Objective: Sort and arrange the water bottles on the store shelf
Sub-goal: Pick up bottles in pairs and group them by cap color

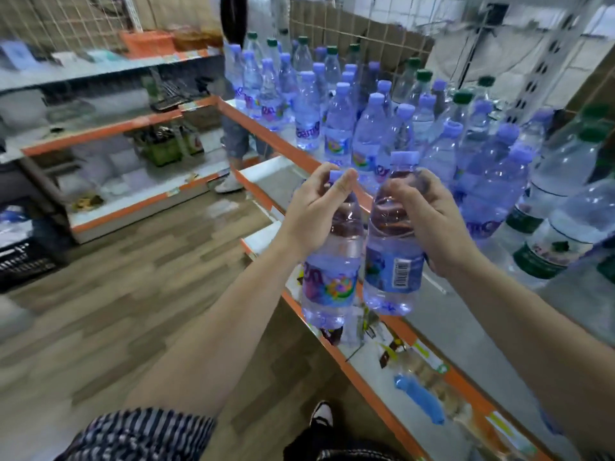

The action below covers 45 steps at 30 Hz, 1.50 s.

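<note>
Purple-capped bottles: left hand grips one bottle by its neck; right hand grips another, above the shelf.

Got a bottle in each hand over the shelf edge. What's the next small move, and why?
Probably carry both forward and stand them on the bare shelf strip, next to the purple-capped group. The left hand grips the left bottle and the right hand the right bottle, both purple-capped, off the shelf; green-capped bottles stand further right.
</note>
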### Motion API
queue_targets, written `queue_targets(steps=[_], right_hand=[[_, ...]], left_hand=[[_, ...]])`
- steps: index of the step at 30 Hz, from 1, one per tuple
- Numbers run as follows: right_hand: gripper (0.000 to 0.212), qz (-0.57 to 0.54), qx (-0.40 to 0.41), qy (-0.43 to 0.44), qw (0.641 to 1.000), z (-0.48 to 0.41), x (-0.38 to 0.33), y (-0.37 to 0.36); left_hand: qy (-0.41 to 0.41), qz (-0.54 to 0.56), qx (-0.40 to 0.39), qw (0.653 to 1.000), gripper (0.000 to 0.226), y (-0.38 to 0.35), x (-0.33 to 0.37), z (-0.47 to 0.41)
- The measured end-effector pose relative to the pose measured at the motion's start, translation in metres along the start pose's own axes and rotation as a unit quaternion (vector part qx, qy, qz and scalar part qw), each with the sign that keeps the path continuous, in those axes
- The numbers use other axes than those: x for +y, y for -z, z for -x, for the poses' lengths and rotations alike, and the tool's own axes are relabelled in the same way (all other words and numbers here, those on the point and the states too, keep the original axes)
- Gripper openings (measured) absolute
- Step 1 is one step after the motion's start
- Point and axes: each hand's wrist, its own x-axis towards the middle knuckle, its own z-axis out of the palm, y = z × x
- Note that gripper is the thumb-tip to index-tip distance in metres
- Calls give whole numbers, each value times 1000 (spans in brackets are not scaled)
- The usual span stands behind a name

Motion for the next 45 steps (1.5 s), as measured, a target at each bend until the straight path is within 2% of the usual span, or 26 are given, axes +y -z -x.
queue_targets(steps=[5,9,12,15,17,20,24,26,29,33,37,40,43,45], right_hand=[[5,-16,-24,8,1000,-75,7,-32],[11,4,-40,20,999,-123,14,-53],[4,13,-41,10,999,-156,21,-67],[7,27,-33,4,999,-188,29,-82],[11,39,-26,10,999,-209,35,-92],[9,41,4,17,999,-240,46,-112],[14,53,66,24,996,-277,58,-143],[21,66,106,21,992,-293,63,-157],[12,71,144,25,987,-312,66,-175],[11,88,197,32,976,-325,67,-194],[17,90,204,23,974,-338,69,-200],[10,58,216,39,974,-350,72,-201],[5,122,203,59,970,-359,73,-199],[6,127,200,57,970,-364,75,-198]], left_hand=[[-7,-8,20,1000,32,40,-4,-70],[-20,-20,16,999,27,71,-12,-119],[-13,-14,3,1000,30,93,-21,-148],[-3,7,-22,1000,23,115,-35,-179],[-7,-4,-28,1000,28,130,-43,-201],[-26,-31,-44,998,39,157,-59,-243],[-72,-67,-98,990,42,197,-69,-301],[-75,-71,-124,987,35,216,-72,-328],[-85,-70,-146,983,15,237,-75,-365],[-110,-90,-152,978,17,251,-80,-408],[-135,-105,-158,972,22,250,-89,-440],[-134,-127,-162,969,18,245,-93,-461],[-123,-137,-150,971,15,239,-96,-480],[-125,-150,-148,970,15,235,-97,-491]])
